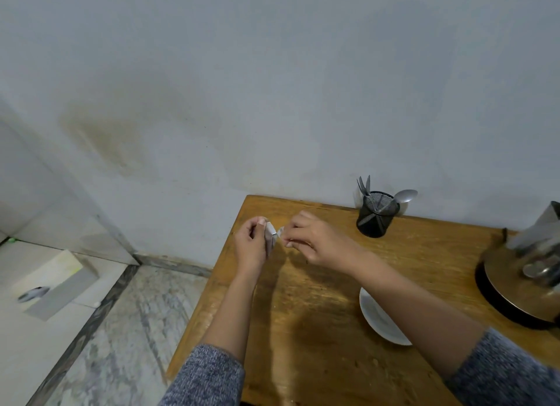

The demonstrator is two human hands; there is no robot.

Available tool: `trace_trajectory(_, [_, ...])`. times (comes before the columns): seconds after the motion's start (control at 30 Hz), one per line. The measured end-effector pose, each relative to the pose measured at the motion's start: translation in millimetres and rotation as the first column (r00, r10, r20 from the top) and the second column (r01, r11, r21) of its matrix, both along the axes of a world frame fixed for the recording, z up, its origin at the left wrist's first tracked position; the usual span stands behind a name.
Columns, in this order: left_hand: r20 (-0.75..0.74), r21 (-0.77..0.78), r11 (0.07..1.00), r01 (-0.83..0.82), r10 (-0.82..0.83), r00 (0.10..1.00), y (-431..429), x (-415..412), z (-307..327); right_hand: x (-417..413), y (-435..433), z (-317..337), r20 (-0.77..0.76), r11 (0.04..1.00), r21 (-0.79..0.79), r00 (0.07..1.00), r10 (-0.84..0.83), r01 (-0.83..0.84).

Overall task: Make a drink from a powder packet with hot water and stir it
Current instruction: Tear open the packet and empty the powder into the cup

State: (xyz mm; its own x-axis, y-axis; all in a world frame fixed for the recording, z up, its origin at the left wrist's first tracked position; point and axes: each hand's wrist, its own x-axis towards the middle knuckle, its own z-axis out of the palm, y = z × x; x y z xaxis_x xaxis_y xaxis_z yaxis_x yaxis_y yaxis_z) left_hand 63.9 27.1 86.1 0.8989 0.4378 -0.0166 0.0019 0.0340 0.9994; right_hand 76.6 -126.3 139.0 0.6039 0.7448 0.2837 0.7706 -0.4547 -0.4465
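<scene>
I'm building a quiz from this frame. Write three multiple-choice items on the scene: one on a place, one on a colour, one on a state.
1. Where does the mesh cutlery holder stand?
A. At the table's back edge, near the wall
B. On the floor
C. On the white plate

2. What colour is the plate?
A. Black
B. White
C. Green

3. What are the hands doing with the packet?
A. It lies untouched on the table
B. One hand dips it into the holder
C. Both hands hold it above the table

Answers:
1. A, the holder sits on the wooden table close to the wall.
2. B, the part of the plate showing beside the right forearm is plain white.
3. C, the left hand grips the packet's body while the right hand pinches its end, as if tearing.
</scene>
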Motion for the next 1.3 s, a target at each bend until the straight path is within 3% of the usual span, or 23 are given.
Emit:
trace_trajectory(0.23, [-0.026, 0.073, 0.994, -0.084, 0.086, 0.996, 16.2, 1.2, -14.1, -5.1, 14.2, -4.1, 0.012, 0.999, 0.033, 0.999, 0.038, -0.038])
trace_trajectory(0.37, [-0.044, 0.033, 0.986, -0.164, 0.165, 0.985, 36.6, 0.3, -22.4, -12.4, 17.1, 0.0, -0.002, 0.997, 0.028, 0.998, 0.069, -0.069])
trace_trajectory(0.47, [-0.023, 0.034, 0.987, -0.155, 0.155, 0.988, 45.5, -1.1, -19.9, -16.0, 16.1, 1.4, -0.145, 0.999, 0.034, 0.989, -0.011, 0.016])
trace_trajectory(0.57, [-0.016, 0.018, 0.987, -0.160, 0.160, 0.987, 49.6, -2.0, -14.8, -14.0, 12.9, -9.7, -0.357, 0.972, 0.012, 0.909, -0.215, 0.235])
trace_trajectory(0.63, [-0.019, 0.010, 0.985, -0.174, 0.174, 0.985, 51.1, -5.0, -10.9, -13.2, 8.4, -29.7, -0.491, 0.931, -0.012, 0.809, -0.324, 0.366])
trace_trajectory(0.73, [-0.018, 0.013, 0.981, -0.194, 0.195, 0.981, 48.7, -18.4, -13.2, -22.4, 2.8, -74.9, -0.639, 0.893, -0.151, 0.647, -0.416, 0.425])
trace_trajectory(0.9, [-0.085, 0.019, 0.979, -0.203, 0.204, 0.975, 44.0, -36.0, -34.8, -38.0, 13.7, -128.3, -0.644, 0.865, -0.275, 0.587, -0.490, 0.420])
trace_trajectory(1.13, [-0.100, 0.080, 0.984, -0.157, 0.164, 0.981, 27.0, -41.0, -46.9, -49.8, 11.0, -157.8, -0.559, 0.916, -0.218, 0.727, -0.399, 0.336])
trace_trajectory(1.23, [-0.101, 0.073, 0.988, -0.133, 0.140, 0.985, 15.6, -37.9, -46.5, -51.9, 7.2, -150.3, -0.616, 0.903, -0.178, 0.672, -0.412, 0.391])
trace_trajectory(1.3, [-0.114, 0.046, 0.993, -0.106, 0.111, 0.987, 4.3, -34.6, -44.1, -51.3, 2.8, -137.3, -0.717, 0.886, -0.096, 0.586, -0.377, 0.453])
